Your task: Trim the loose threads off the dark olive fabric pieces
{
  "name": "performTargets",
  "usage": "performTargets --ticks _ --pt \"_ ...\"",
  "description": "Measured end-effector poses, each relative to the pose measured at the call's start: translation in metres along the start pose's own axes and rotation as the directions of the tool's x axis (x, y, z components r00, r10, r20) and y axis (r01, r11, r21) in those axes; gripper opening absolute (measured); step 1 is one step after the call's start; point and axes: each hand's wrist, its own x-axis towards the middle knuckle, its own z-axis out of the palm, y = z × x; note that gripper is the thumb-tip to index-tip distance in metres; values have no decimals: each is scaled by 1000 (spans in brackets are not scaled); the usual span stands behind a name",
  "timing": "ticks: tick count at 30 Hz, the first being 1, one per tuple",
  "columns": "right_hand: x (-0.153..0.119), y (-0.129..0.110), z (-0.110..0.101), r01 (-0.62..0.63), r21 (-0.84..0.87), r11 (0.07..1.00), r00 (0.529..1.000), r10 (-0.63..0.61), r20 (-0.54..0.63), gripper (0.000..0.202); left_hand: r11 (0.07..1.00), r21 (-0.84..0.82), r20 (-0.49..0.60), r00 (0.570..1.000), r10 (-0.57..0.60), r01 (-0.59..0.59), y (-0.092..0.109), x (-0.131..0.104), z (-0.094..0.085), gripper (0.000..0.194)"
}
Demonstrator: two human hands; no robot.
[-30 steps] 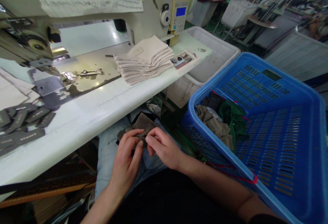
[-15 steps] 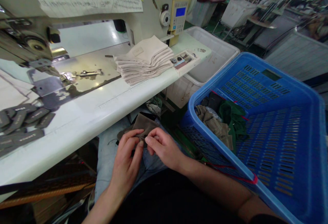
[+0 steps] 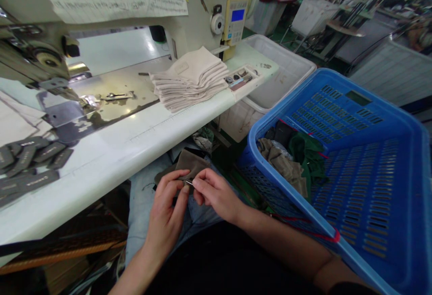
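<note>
A brown fabric piece lies over my lap, on light blue cloth, below the edge of the sewing table. My left hand is closed on the near edge of this fabric, pinching it between thumb and fingers. Between the thumb and forefinger of my right hand is a thin metal tool, its tip against the fabric beside my left fingertips. Most of the tool is hidden inside my right hand, so I cannot tell its exact kind.
A sewing machine stands on the white table, with stacked beige fabric pieces and dark labelled tabs. To the right, a blue basket holds brown and green cloth. A white bin stands behind it.
The thin metal tool now shows between my right fingertips and the fabric. My right fingers have shifted very slightly to the right; my left hand stays in place.
</note>
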Motion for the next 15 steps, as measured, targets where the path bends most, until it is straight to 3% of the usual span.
performTargets --ticks 15 --pt "0 -1 0 -9 -2 1000 1000 9 10 31 1000 -5 13 1000 -18 18 2 0 -2 22"
